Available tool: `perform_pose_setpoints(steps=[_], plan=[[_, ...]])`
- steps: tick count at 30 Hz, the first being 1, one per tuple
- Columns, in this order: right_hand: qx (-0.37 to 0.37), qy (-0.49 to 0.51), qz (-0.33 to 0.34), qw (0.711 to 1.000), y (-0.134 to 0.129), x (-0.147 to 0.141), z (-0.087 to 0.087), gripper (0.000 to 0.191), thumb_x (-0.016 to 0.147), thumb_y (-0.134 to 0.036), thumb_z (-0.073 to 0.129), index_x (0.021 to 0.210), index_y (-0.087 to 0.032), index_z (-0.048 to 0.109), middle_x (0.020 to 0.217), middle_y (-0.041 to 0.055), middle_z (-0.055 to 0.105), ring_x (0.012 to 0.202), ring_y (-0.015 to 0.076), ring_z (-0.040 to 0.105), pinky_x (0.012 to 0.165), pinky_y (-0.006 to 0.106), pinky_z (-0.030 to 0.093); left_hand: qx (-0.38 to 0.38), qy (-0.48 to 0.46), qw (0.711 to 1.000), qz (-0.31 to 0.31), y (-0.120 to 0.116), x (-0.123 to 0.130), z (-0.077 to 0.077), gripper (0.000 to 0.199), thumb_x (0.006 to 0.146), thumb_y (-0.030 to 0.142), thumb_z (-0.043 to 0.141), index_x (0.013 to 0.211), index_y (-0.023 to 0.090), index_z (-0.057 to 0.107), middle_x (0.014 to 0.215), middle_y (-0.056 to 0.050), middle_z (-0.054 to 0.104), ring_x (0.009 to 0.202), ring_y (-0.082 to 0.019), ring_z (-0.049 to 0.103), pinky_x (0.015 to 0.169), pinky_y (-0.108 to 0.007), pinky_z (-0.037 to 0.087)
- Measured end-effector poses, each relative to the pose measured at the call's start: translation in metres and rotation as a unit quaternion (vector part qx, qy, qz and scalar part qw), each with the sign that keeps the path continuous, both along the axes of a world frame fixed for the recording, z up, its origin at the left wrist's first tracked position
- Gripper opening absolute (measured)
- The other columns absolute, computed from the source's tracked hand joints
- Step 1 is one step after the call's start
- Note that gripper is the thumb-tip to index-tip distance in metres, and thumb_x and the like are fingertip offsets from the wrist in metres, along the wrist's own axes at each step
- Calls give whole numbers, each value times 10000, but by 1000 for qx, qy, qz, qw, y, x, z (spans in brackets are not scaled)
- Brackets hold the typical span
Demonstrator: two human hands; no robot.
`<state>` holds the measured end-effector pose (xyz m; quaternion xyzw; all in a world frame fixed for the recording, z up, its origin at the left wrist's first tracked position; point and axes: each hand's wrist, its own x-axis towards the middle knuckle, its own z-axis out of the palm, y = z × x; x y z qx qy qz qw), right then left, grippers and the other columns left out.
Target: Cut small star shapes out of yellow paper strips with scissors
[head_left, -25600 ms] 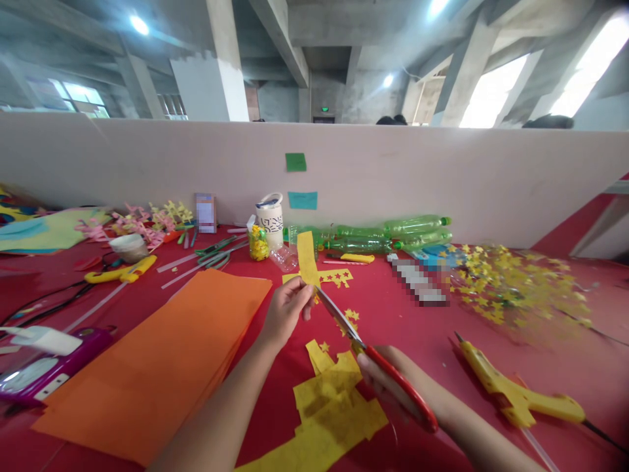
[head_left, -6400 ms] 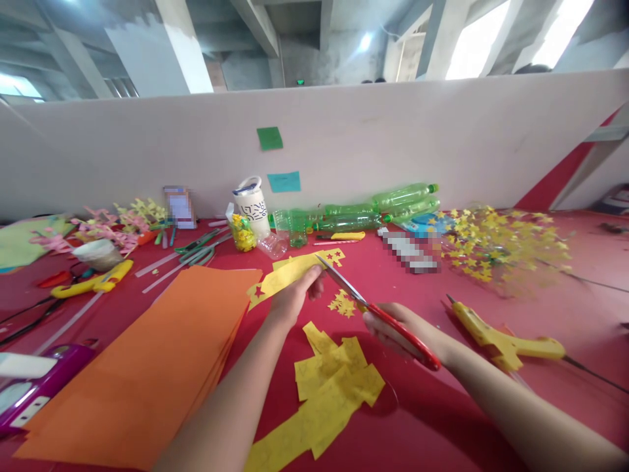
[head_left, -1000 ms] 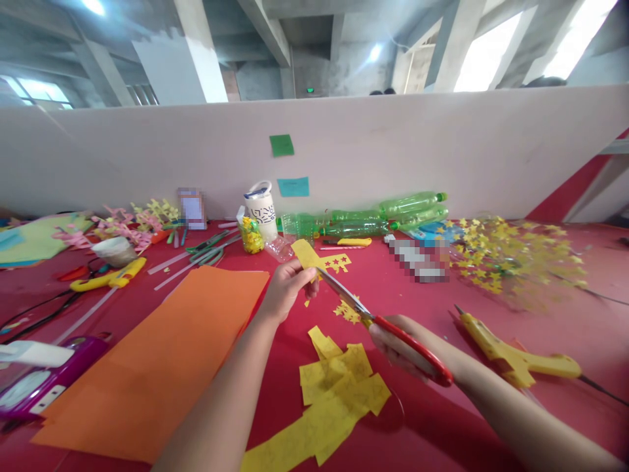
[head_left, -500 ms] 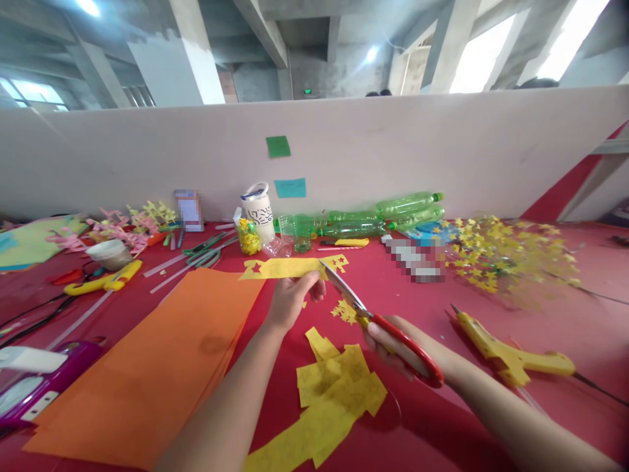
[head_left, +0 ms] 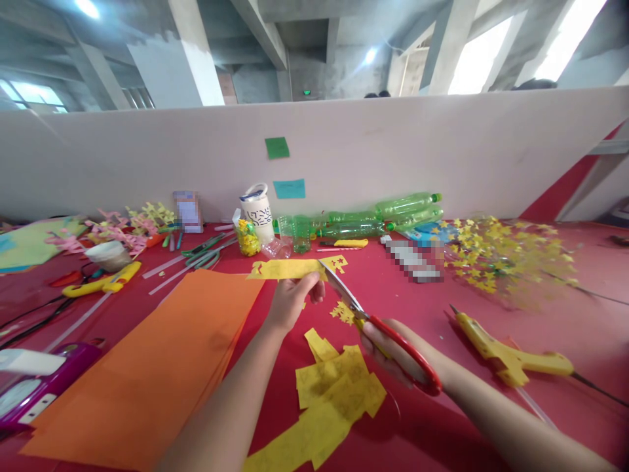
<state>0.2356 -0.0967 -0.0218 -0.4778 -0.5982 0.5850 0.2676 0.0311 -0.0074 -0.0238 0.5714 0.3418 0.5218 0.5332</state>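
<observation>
My left hand (head_left: 296, 296) pinches a yellow strip (head_left: 285, 269), paper or felt, with star-shaped cut-outs near its ends. Red-handled scissors (head_left: 393, 341) are gripped in my right hand (head_left: 388, 344), their blades pointing up and left at the strip beside my left thumb. Whether the blades touch the strip I cannot tell. Below the blades lies a small pile of yellow stars (head_left: 343, 313). Nearer to me, several yellow pieces (head_left: 334, 400) overlap on the red table (head_left: 432, 432).
Orange sheets (head_left: 162, 367) lie on the left, beside a purple power strip (head_left: 54, 387). Yellow glue guns rest at right (head_left: 511, 357) and left (head_left: 105, 280). Green bottles (head_left: 354, 228), a white tumbler (head_left: 258, 213) and a yellow cutter (head_left: 351, 243) are at the back; a yellow star bouquet (head_left: 506, 255) is at right.
The strip's left end has shifted and looks curled or turned differently. The scissors' handles have dropped slightly with my right hand, while the left hand stays almost in place.
</observation>
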Motion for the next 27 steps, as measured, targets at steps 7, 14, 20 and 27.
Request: perform_pose_setpoints(steps=[7, 14, 20, 27], plan=[[8, 8, -8, 1000, -2, -4, -4, 474, 916, -597, 374, 670, -197, 437, 397, -93, 345, 298, 54, 288, 340, 179, 247, -13, -7, 1000, 2, 0, 2, 0, 298, 824, 322, 563, 606, 140, 653, 556, -18, 613, 528, -122, 555, 529, -243, 427], [21, -9, -9, 1000, -1, -2, -4, 484, 913, -589, 394, 621, -203, 385, 392, -88, 347, 299, 56, 305, 326, 175, 220, -36, -25, 999, 8, 0, 2, 0, 293, 804, 321, 586, 595, 131, 663, 534, -21, 614, 507, -115, 551, 519, -236, 421], [22, -26, -16, 999, 0, 0, -4, 492, 911, -596, 390, 618, -201, 389, 383, -88, 358, 294, 52, 311, 326, 173, 225, -39, -44, 998, 8, 0, 2, 5, 276, 788, 306, 596, 586, 123, 636, 529, -31, 620, 480, -116, 545, 494, -240, 417], [10, -37, -23, 999, 2, 1, -7, 474, 903, -592, 413, 636, -200, 409, 385, -88, 361, 286, 54, 322, 312, 172, 199, -16, -95, 995, 25, 4, 0, 8, 165, 787, 298, 603, 702, 160, 571, 601, -5, 636, 531, -122, 580, 520, -239, 451]])
